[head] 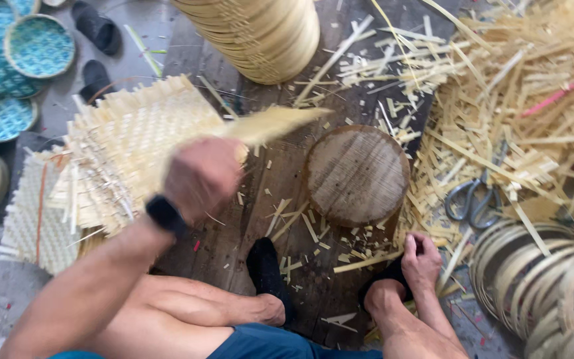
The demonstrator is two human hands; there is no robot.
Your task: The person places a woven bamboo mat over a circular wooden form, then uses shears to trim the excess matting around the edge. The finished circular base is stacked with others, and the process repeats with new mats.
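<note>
My left hand [202, 174], with a black watch on the wrist, is shut on a woven bamboo piece [270, 123] that is blurred with motion and points right, above the wooden floor board. My right hand [421, 260] rests low by my right foot, fingers curled beside loose bamboo strips; whether it grips one is hard to see. A round wooden block [356, 174] stands between the two hands. A stack of woven bamboo mats [127, 143] lies just left of my left hand.
Scissors [476, 199] lie in a heap of bamboo offcuts [533, 100] at right. Bamboo hoops [546, 292] sit bottom right, a tall stack of rims [267, 33] at top. Teal woven trays [37, 46] and black sandals [97, 26] are top left.
</note>
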